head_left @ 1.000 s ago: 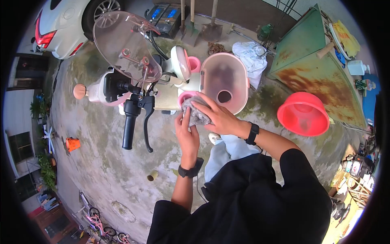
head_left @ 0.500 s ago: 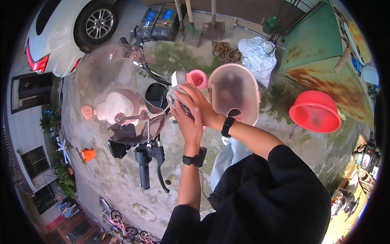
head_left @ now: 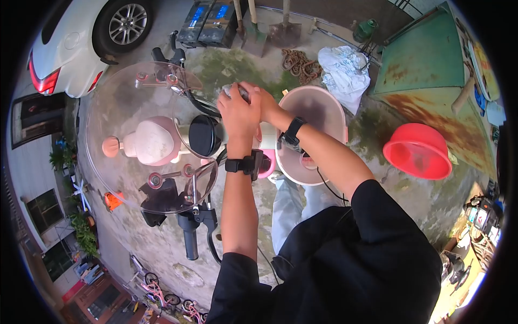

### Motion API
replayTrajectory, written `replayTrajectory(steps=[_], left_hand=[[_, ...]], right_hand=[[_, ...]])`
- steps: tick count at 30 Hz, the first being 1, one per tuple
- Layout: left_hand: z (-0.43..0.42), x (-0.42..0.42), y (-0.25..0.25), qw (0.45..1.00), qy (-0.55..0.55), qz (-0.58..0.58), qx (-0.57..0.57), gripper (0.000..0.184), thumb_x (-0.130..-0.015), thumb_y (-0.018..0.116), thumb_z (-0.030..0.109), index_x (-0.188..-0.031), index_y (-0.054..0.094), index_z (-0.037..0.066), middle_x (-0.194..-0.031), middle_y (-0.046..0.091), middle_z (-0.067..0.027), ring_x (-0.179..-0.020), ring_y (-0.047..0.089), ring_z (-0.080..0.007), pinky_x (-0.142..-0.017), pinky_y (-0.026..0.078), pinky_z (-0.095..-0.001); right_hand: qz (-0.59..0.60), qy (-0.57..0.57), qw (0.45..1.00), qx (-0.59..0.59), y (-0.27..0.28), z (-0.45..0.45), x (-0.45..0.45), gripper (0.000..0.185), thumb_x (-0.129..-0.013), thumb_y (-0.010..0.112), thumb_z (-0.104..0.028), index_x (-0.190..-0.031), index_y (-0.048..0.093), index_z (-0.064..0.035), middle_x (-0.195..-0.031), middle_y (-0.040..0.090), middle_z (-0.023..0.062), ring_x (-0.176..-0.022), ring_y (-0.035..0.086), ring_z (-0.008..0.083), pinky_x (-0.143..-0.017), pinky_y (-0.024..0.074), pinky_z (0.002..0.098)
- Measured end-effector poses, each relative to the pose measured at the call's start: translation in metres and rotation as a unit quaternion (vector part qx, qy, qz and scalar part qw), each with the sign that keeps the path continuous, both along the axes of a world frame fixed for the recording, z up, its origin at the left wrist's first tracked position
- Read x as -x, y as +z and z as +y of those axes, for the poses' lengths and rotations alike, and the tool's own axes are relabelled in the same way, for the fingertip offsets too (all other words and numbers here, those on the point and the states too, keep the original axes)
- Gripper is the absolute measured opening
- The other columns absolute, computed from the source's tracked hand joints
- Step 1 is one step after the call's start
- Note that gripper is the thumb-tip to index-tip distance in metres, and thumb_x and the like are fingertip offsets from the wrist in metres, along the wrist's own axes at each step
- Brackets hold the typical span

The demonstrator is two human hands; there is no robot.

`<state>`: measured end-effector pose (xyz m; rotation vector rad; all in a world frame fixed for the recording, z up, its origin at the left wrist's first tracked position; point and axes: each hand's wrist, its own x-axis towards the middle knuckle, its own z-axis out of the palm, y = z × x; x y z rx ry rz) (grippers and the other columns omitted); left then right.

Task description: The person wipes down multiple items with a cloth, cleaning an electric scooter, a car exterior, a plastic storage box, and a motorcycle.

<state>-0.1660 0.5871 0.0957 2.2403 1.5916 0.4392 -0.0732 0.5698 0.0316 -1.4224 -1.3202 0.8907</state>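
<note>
My left hand (head_left: 238, 114) and my right hand (head_left: 261, 102) are close together, fingers wrapped round a grey cloth (head_left: 227, 90) that shows only in part. They are above the middle of a pink and white scooter, near its round black dash (head_left: 204, 135). To the left stands the scooter's clear windshield (head_left: 105, 146), with the pale pink front body (head_left: 154, 141) seen through it. A black handlebar grip (head_left: 191, 244) points toward me. Just right of my hands is a pale pink tub-like basket (head_left: 324, 108), partly under my right forearm.
A red basin (head_left: 418, 151) sits on the concrete at the right, near a rusty green metal box (head_left: 421, 70). A white sack (head_left: 343, 75), a rusty chain (head_left: 300, 66) and shovels (head_left: 285, 33) lie or lean at the back. A white car (head_left: 73, 46) is at upper left.
Both hands, with the cloth, have moved up and slightly away from the round white and pink part they were against. The view has shifted a little.
</note>
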Motion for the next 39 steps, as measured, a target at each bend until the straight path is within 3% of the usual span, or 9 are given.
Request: replayTrajectory(steps=[3, 6, 11, 14, 21, 24, 27, 32, 39], left_hand=[[0.01, -0.003, 0.002, 0.998, 0.002, 0.048, 0.051, 0.07, -0.091, 0.06, 0.055, -0.14, 0.056, 0.005, -0.137, 0.049, -0.0343, -0.127, 0.048, -0.0496, -0.107, 0.041, -0.0503], [-0.006, 0.007, 0.01, 1.0, -0.014, -0.007, 0.012, 0.068, -0.092, 0.061, 0.053, -0.141, 0.055, 0.006, -0.138, 0.049, -0.0331, -0.128, 0.048, -0.0483, -0.106, 0.042, -0.0498], [-0.066, 0.022, 0.025, 0.996, -0.029, -0.064, -0.056, 0.059, -0.092, 0.068, 0.028, -0.143, 0.052, 0.003, -0.147, 0.039, -0.0318, -0.137, 0.041, -0.0475, -0.111, 0.037, -0.0499], [-0.104, 0.042, 0.013, 0.988, -0.025, -0.138, -0.058, 0.069, -0.089, 0.07, 0.034, -0.145, 0.048, 0.0, -0.15, 0.034, -0.0327, -0.139, 0.034, -0.0523, -0.114, 0.031, -0.0568], [-0.182, 0.079, -0.022, 0.987, 0.036, -0.158, 0.022, 0.092, -0.099, 0.051, 0.051, -0.158, 0.009, -0.006, -0.159, 0.015, -0.0353, -0.146, 0.016, -0.0504, -0.118, 0.017, -0.0569], [-0.171, 0.072, -0.014, 0.989, 0.042, -0.144, 0.014, 0.093, -0.098, 0.053, 0.049, -0.158, 0.007, -0.006, -0.16, 0.013, -0.036, -0.146, 0.016, -0.0505, -0.118, 0.018, -0.0567], [-0.141, 0.055, -0.006, 0.994, 0.026, -0.105, -0.012, 0.093, -0.097, 0.057, 0.046, -0.158, 0.009, -0.005, -0.159, 0.014, -0.0368, -0.146, 0.017, -0.0516, -0.118, 0.018, -0.0563], [-0.078, 0.001, 0.018, 0.984, -0.075, 0.032, -0.158, 0.071, -0.09, 0.07, 0.028, -0.145, 0.042, -0.008, -0.148, 0.035, -0.0354, -0.138, 0.033, -0.0543, -0.115, 0.031, -0.0546], [-0.066, -0.016, -0.06, 0.935, -0.194, 0.272, -0.123, 0.052, -0.088, 0.064, 0.034, -0.114, 0.066, -0.01, -0.132, 0.055, -0.0296, -0.133, 0.045, -0.0453, -0.115, 0.035, -0.0496]], right_hand=[[0.009, 0.039, 0.998, 0.054, -0.007, 0.004, -0.007, 0.057, -0.08, 0.073, -0.027, -0.131, 0.053, -0.0099, -0.129, 0.058, 0.0186, -0.112, 0.059, 0.0412, -0.088, 0.0531, 0.0449], [-0.021, -0.051, 0.998, 0.02, 0.009, -0.015, 0.007, 0.057, -0.083, 0.071, -0.024, -0.135, 0.051, -0.0093, -0.136, 0.054, 0.0172, -0.117, 0.058, 0.0404, -0.093, 0.0524, 0.0443], [-0.019, -0.059, 0.996, -0.064, 0.03, -0.061, 0.02, 0.066, -0.082, 0.074, -0.021, -0.141, 0.049, -0.0088, -0.145, 0.047, 0.0145, -0.133, 0.048, 0.0371, -0.107, 0.0451, 0.0429], [-0.012, -0.027, 0.995, -0.1, 0.038, -0.089, 0.028, 0.067, -0.079, 0.076, -0.021, -0.14, 0.051, -0.0081, -0.148, 0.045, 0.0135, -0.14, 0.042, 0.0373, -0.114, 0.0407, 0.0461], [-0.082, 0.061, 0.983, -0.153, 0.017, -0.138, 0.062, 0.051, -0.086, 0.069, -0.012, -0.136, 0.058, -0.0173, -0.149, 0.043, 0.0088, -0.144, 0.036, 0.0362, -0.117, 0.0382, 0.0521], [-0.055, 0.039, 0.976, -0.209, 0.01, -0.12, 0.061, 0.051, -0.086, 0.07, -0.013, -0.136, 0.058, -0.0173, -0.149, 0.043, 0.0094, -0.144, 0.037, 0.0355, -0.117, 0.0382, 0.0521], [0.003, 0.025, 0.979, -0.202, 0.009, -0.094, 0.049, 0.057, -0.086, 0.072, -0.02, -0.139, 0.056, -0.0118, -0.148, 0.045, 0.0117, -0.144, 0.037, 0.0361, -0.119, 0.0328, 0.0519], [0.216, -0.06, 0.955, -0.194, 0.0, -0.055, 0.031, 0.059, -0.087, 0.069, -0.017, -0.141, 0.05, -0.0036, -0.141, 0.051, 0.0152, -0.136, 0.044, 0.0331, -0.117, 0.0352, 0.0399], [0.263, -0.085, 0.96, -0.034, -0.042, -0.098, 0.017, 0.06, -0.086, 0.069, -0.018, -0.141, 0.05, -0.0031, -0.142, 0.051, 0.0158, -0.136, 0.045, 0.0334, -0.116, 0.0358, 0.0405]])
